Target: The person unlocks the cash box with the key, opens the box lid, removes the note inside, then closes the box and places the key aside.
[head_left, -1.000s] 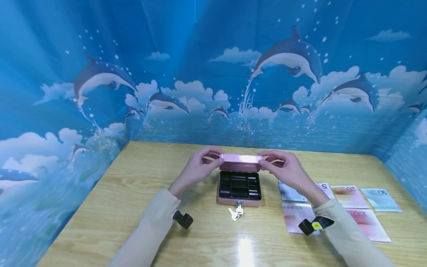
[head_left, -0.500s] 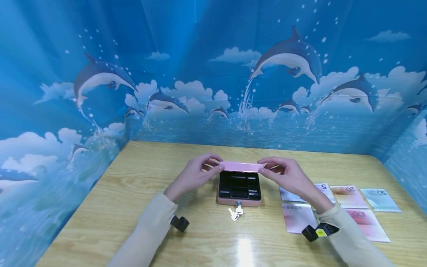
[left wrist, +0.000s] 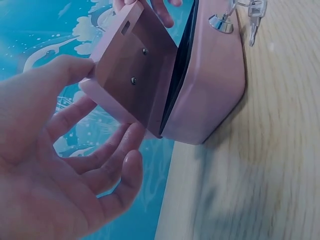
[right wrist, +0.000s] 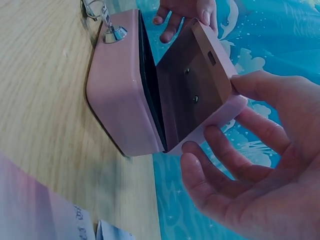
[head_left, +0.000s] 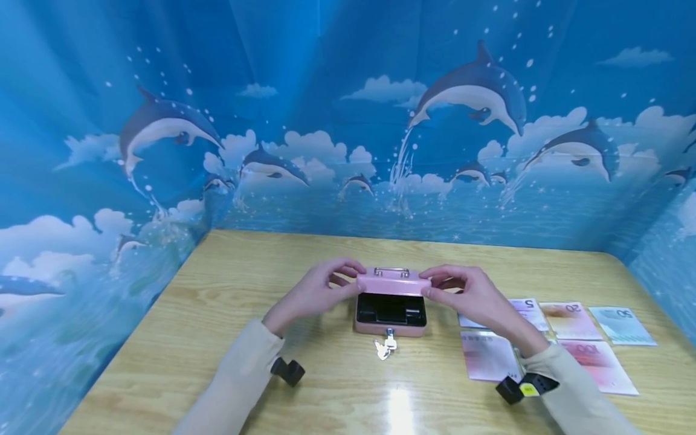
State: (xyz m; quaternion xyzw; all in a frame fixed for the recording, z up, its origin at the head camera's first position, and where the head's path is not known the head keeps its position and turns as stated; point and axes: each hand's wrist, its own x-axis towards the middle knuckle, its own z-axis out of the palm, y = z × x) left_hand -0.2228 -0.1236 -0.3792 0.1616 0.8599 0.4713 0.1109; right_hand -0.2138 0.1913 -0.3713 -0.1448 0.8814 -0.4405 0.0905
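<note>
A pink cash box (head_left: 390, 329) stands on the table with its lid (head_left: 393, 286) tilted partway down over a black compartment tray (head_left: 388, 307). My left hand (head_left: 323, 292) pinches the lid's left corner between thumb and fingers. At the opposite corner my right hand (head_left: 469, 295) pinches the lid the same way. A metal handle (head_left: 391, 272) lies on top of the lid. In the left wrist view two screw ends show on the lid's inner face (left wrist: 137, 70). Keys (head_left: 385, 347) hang from the lock at the front of the box.
To the right lie several banknotes, among them a 20 note (head_left: 571, 320), a 50 note (head_left: 622, 326) and a 100 note (head_left: 598, 364). My right forearm passes over part of them. A blue dolphin-print curtain (head_left: 348, 121) hangs behind the wooden table (head_left: 206, 338).
Both hands have swung the lid forward and down from nearly upright. Its top and handle now show, and less of the tray is visible. Box, keys and notes stay put.
</note>
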